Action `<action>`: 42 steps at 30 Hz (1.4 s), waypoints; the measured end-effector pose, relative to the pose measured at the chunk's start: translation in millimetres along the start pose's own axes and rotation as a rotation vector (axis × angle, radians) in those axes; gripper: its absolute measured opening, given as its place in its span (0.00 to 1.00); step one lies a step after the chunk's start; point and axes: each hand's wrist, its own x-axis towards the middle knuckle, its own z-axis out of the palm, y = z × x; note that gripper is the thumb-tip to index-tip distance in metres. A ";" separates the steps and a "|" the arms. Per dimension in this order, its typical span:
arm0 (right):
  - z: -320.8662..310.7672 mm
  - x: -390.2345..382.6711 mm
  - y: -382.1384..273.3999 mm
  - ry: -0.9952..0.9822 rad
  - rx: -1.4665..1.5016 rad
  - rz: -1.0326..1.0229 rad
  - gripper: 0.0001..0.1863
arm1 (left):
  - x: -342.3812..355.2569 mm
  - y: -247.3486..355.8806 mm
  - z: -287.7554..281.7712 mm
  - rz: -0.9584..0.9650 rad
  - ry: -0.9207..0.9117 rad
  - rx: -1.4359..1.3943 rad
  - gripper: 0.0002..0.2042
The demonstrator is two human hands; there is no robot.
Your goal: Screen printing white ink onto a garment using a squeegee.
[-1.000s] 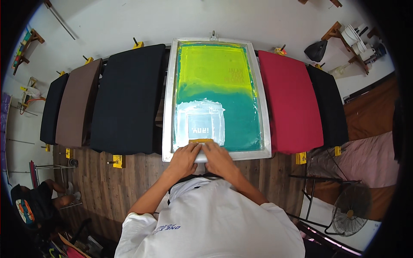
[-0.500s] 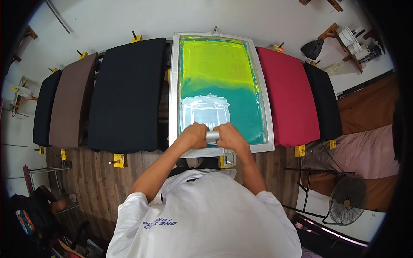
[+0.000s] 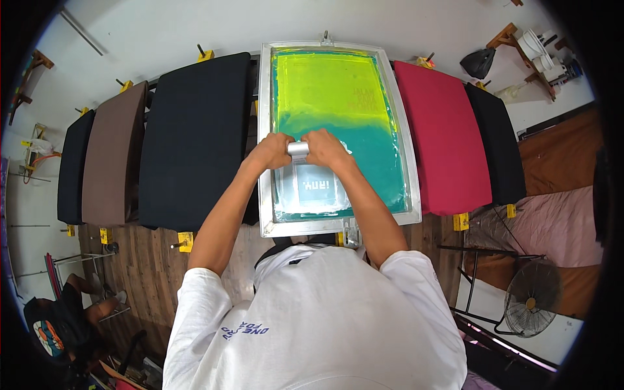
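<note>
Both my hands grip the silver handle of a squeegee, my left hand at its left end and my right hand at its right. It stands across the left middle part of a screen printing frame with a metal rim. The frame's mesh is teal below and yellow-green above. Between my forearms shows a pale rectangular print area with light lettering and traces of white ink. My hands and forearms hide the squeegee's blade.
Left of the frame are platens covered in black, brown and dark cloth; a red one and a black one lie right. Yellow clamps jut out. A fan stands lower right; another person is at lower left.
Both hands have moved the squeegee away from me, from the frame's near end up to about its middle. The pale print area now shows more clearly, with less white ink on it.
</note>
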 end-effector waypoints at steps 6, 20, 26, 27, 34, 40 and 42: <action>18.5 -29.3 -2.9 0.072 0.067 -0.005 0.14 | -30.2 19.6 6.6 -0.003 -0.001 -0.017 0.16; 16.2 -117.0 -21.6 -0.063 0.122 -0.047 0.12 | -93.4 51.9 38.7 -0.007 -0.208 -0.210 0.15; -29.7 -64.4 24.4 -0.001 -0.016 0.067 0.14 | 2.6 52.7 27.5 0.113 -0.058 -0.081 0.16; -33.2 -54.2 30.5 0.015 -0.022 0.094 0.15 | 17.2 48.1 29.0 0.121 -0.024 -0.073 0.16; -9.0 -62.1 53.6 0.113 0.060 0.067 0.16 | 19.9 55.4 43.8 0.138 -0.031 0.012 0.16; -0.7 -128.9 23.1 0.089 0.077 0.094 0.17 | -39.2 81.6 65.3 0.106 -0.106 -0.089 0.18; 3.7 -145.1 10.3 0.041 0.105 0.160 0.17 | -55.8 83.7 69.8 0.113 -0.170 -0.107 0.19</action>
